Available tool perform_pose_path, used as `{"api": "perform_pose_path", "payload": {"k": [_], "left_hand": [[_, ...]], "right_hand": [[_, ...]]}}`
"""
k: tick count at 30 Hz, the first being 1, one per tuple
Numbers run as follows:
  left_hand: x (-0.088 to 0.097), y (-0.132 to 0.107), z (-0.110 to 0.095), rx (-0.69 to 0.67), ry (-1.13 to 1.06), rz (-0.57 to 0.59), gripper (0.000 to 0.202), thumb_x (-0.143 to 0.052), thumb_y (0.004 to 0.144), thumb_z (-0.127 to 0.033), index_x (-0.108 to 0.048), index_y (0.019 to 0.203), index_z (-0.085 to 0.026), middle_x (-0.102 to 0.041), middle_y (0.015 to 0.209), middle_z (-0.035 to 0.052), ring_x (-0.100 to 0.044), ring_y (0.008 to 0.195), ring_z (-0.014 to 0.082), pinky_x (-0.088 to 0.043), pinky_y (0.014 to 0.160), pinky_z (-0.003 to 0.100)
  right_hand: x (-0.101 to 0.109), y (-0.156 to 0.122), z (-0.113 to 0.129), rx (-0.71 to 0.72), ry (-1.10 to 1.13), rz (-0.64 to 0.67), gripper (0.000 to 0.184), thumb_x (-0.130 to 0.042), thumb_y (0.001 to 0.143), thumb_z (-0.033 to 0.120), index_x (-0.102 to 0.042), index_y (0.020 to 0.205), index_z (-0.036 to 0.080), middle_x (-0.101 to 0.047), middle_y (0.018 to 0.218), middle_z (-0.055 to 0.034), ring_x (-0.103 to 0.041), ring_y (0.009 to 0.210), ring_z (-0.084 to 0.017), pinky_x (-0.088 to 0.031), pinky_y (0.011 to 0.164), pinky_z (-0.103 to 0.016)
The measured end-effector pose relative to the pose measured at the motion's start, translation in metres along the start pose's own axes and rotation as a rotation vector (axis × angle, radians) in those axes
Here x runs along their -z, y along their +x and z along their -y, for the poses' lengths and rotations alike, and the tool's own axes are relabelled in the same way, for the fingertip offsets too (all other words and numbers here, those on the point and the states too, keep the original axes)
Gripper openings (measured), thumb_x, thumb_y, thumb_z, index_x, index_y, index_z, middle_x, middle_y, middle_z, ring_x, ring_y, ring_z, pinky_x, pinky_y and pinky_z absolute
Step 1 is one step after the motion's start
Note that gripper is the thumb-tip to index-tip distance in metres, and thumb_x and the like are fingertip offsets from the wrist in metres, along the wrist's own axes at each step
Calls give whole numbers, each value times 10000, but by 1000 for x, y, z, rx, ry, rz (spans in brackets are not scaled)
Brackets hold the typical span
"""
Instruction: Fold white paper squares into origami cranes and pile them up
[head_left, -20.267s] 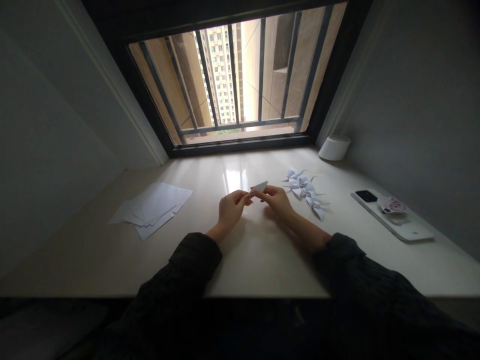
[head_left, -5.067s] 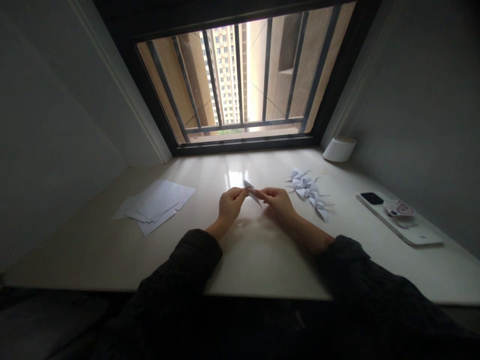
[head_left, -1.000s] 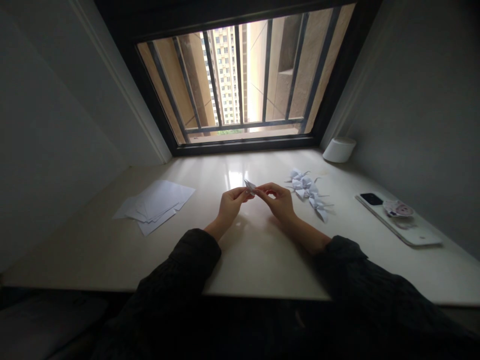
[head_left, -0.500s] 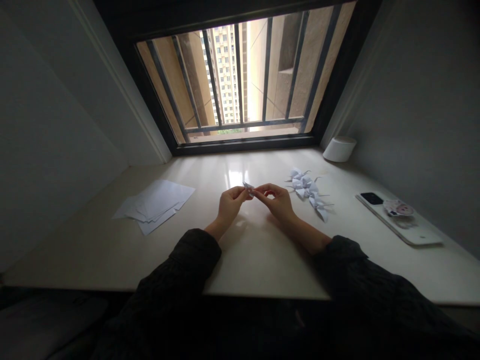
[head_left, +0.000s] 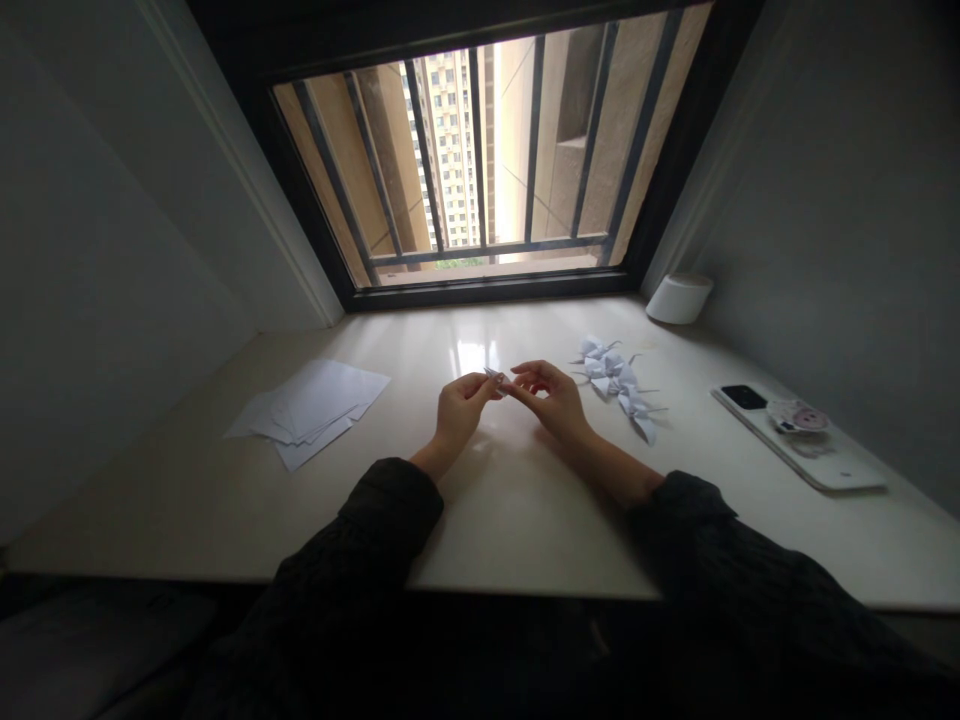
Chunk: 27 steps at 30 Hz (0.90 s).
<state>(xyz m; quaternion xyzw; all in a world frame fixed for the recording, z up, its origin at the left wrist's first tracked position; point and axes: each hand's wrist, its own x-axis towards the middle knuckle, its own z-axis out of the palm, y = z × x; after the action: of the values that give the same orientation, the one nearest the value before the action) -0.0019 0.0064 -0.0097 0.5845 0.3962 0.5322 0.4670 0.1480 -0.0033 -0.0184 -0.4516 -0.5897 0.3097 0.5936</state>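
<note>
A small folded white paper piece (head_left: 495, 375) with pointed tips is held above the table, in front of the window. My left hand (head_left: 461, 405) pinches it between thumb and fingers, which hide part of it. On its right side, my right hand (head_left: 553, 402) has the thumb stretched out to the paper's edge. The index finger of that hand is raised off the paper, leaving a gap above the thumb. Several folded paper cranes (head_left: 611, 372) lie in a row on the table to the right of my hands.
Loose white paper sheets (head_left: 319, 400) are stacked unevenly on the left. A phone (head_left: 806, 445) with a round grip lies at the right, and a white cylindrical object (head_left: 679, 298) stands in the back right corner. The barred window (head_left: 480, 160) borders the pale tabletop (head_left: 517, 530).
The fingers of my right hand have lifted and spread a little away from the paper piece. My left hand keeps its pinch in nearly the same spot.
</note>
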Motion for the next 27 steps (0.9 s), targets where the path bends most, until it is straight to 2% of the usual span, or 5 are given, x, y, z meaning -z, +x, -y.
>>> {"api": "perform_pose_path", "payload": {"k": [5,12,17,27], "left_hand": [[1,-2,-2,-34,103,-33,267,-655,752,-436,-726,762,-179,-701,738,34,-630,729,155,-471,699,276],[3,2,2,62,-13,-80,349,-720,681,-423,-719,935,-184,-718,888,62,-637,808,173,-461,718,287],[4,3,4,180,-103,-67,354,-711,676,-459,-727,912,-196,-713,903,64,-639,819,177,-459,709,280],[2,2,1,232,-104,-128,336,-731,647,-459,-735,846,-188,-706,854,68,-641,807,183,-445,669,266]], "right_hand": [[1,0,1,-45,-8,27,385,-733,654,485,-730,900,188,-697,713,-40,-596,627,-155,-448,590,-286],[1,-3,-5,-119,35,82,384,-731,656,498,-749,907,208,-738,816,-65,-647,708,-206,-494,655,-331],[2,-1,-3,-153,48,87,374,-748,630,498,-752,864,207,-742,820,-66,-657,724,-211,-501,647,-330],[1,-1,0,-186,89,124,415,-744,612,535,-751,840,189,-740,793,-78,-671,747,-232,-506,630,-327]]}}
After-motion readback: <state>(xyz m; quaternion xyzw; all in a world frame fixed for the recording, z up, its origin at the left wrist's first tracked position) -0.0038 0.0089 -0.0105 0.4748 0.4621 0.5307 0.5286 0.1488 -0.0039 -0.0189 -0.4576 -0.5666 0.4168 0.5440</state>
